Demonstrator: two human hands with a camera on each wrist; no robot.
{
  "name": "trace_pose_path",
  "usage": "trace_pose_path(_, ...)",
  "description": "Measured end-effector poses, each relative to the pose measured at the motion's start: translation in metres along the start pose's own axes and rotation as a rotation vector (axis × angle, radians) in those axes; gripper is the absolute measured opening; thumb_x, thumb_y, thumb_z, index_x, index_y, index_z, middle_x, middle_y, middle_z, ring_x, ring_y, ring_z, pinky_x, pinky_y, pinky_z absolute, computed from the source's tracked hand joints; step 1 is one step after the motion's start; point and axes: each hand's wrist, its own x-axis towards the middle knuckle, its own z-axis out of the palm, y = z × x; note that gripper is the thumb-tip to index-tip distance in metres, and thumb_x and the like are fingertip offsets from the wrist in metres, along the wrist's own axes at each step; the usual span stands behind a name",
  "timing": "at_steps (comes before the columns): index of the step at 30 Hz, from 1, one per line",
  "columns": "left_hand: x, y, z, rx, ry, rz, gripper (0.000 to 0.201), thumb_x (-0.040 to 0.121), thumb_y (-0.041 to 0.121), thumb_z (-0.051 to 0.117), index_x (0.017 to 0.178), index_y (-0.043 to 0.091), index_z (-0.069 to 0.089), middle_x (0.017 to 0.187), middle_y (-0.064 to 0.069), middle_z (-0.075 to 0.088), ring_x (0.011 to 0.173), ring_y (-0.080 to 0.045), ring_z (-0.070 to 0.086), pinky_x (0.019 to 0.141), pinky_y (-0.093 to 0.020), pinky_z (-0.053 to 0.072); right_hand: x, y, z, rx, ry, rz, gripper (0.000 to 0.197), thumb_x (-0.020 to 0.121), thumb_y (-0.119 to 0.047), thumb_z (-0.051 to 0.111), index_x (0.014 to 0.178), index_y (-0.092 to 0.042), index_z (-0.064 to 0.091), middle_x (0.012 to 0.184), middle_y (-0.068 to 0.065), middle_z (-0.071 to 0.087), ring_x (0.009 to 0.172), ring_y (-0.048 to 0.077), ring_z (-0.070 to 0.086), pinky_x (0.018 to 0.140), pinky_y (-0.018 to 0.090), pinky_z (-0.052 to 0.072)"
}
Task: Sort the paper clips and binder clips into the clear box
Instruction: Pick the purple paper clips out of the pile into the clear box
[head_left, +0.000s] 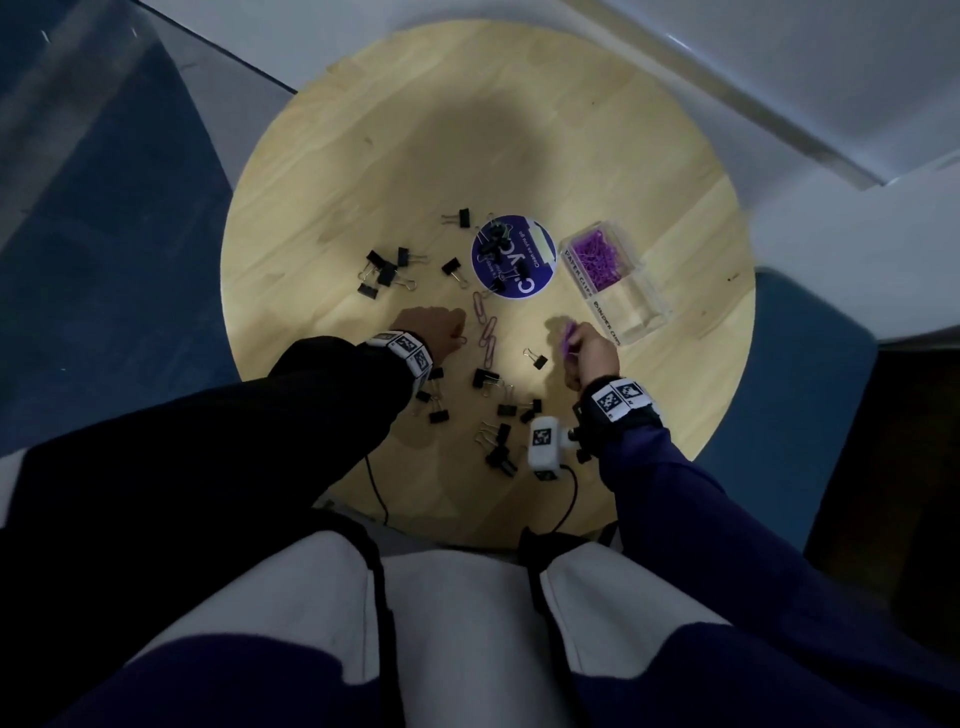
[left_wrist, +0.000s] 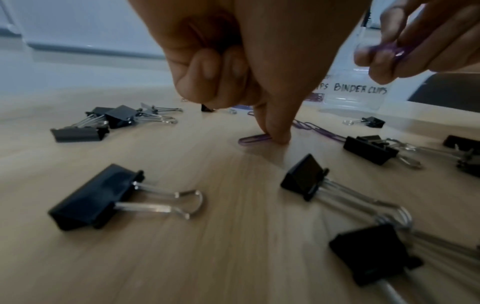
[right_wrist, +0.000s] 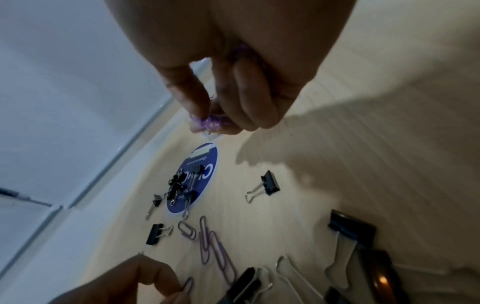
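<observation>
Left hand (left_wrist: 233, 67) on one paper clip (left_wrist: 255, 138), three loose paper clips (head_left: 485, 325) beside.

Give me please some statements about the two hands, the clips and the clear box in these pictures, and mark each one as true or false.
1. The right hand holds purple paper clips in its fingers. True.
2. The binder clips compartment of the clear box is full of black clips. False: it looks empty; only the paper clips compartment holds clips, purple ones.
3. One finger of the left hand presses on a purple paper clip on the table. True.
4. All black binder clips lie on the round purple sticker. False: a few lie on it; most are scattered over the wood.
5. The left hand grips a binder clip. False: it touches only the paper clip.
</observation>
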Motion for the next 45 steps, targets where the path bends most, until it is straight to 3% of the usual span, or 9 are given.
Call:
trace_pose_path(2,0.001,0.0,0.001,-0.044,-0.015,-0.025,0.034,0.099,0.039,0.045,0.114,0.009,0.049,0.112,-0.015,0.062,0.1,-0.032,0.06,0.076,-0.035,0.043,-0.003,0.003,-0.002,0.15,-0.158,0.144,0.011,0.058,-0.012,0.036,0.053,-0.013,0.046,0.04,-0.002,0.045,0.022,0.011,0.027,0.036,0.004,0.018)
trace_pose_path(13,-0.006,-0.006,0.003,-0.214,-0.063,-0.072,0.039,0.102,0.035,0.037,0.119,0.002,0.047,0.116,-0.019,0.06,0.1,-0.033,0.06,0.077,-0.036,0.044,-0.01,0.014,0.011,0.218,-0.474,0.057,0.026,0.05,-0.032,0.045,0.058,-0.01,0.053,0.054,0.012,0.051,0.031,0.013,0.028,0.041,0.007,0.019)
trace_pose_path(17,-0.011,-0.005,-0.013,-0.58,-0.084,-0.259,0.045,0.104,0.033,0.029,0.131,0.001,0.046,0.132,-0.023,0.051,0.118,-0.033,0.053,0.095,-0.036,0.042,-0.006,0.006,0.014,0.151,-0.401,0.064,0.046,0.076,-0.055,0.04,0.057,-0.015,0.049,0.056,0.007,0.052,0.031,0.013,0.028,0.041,0.01,0.016)
trace_pose_path(20,-0.011,-0.006,-0.023,-0.953,-0.094,-0.312,0.032,0.103,0.018,0.03,0.103,0.002,0.057,0.093,-0.02,0.057,0.071,-0.025,0.056,0.064,-0.029,0.045,-0.004,-0.001,0.015,0.117,-0.256,0.089,0.058,0.088,-0.062,0.037,0.054,-0.016,0.048,0.052,0.006,0.052,0.029,0.013,0.028,0.038,0.011,0.016)
trace_pose_path(23,-0.009,-0.002,-0.033,-1.349,-0.074,-0.33,0.032,0.09,0.022,0.04,0.059,0.016,0.042,0.061,-0.007,0.052,0.045,-0.017,0.026,0.048,-0.021,0.021,-0.004,-0.016,0.008,0.194,-0.089,-0.007,0.039,0.091,-0.039,0.04,0.059,-0.019,0.052,0.052,0.004,0.052,0.03,0.011,0.03,0.036,0.012,0.018)
trace_pose_path(28,0.002,0.026,-0.069,-1.695,-0.092,-0.091,0.019,0.084,0.016,0.045,0.067,0.014,0.055,0.052,-0.004,0.058,0.029,-0.009,0.026,0.036,-0.008,0.02,0.023,-0.059,-0.018,0.146,0.093,-0.082,0.033,0.095,-0.032,0.039,0.067,-0.022,0.054,0.053,0.001,0.057,0.035,0.013,0.037,0.035,0.017,0.022)
trace_pose_path(36,0.042,0.094,-0.108,-1.377,-0.113,-0.237,0.03,0.092,0.018,0.05,0.062,0.015,0.049,0.051,0.001,0.036,0.041,-0.015,0.025,0.041,-0.016,0.02,0.071,-0.114,-0.03,-0.299,-0.014,-0.083,0.026,0.098,-0.02,0.041,0.075,-0.021,0.052,0.072,-0.003,0.054,0.038,0.002,0.053,0.033,0.015,0.04)
trace_pose_path(42,0.066,0.129,-0.126,-1.309,-0.066,-0.193,0.026,0.098,0.019,0.04,0.074,0.012,0.045,0.069,-0.002,0.046,0.053,-0.019,0.034,0.049,-0.024,0.025,0.082,-0.12,-0.032,-0.381,-0.053,-0.08,0.022,0.097,-0.02,0.045,0.076,-0.019,0.053,0.086,0.005,0.062,0.076,0.022,0.063,0.071,0.034,0.056)
trace_pose_path(45,0.08,0.144,-0.126,-1.276,-0.053,-0.184,0.033,0.099,0.03,0.039,0.071,0.015,0.047,0.079,-0.006,0.055,0.067,-0.023,0.05,0.061,-0.025,0.038,0.096,-0.121,-0.037,-0.324,-0.04,-0.059,0.013,0.088,-0.012,0.06,0.098,-0.004,0.061,0.106,0.019,0.067,0.093,0.032,0.066,0.087,0.044,0.055)
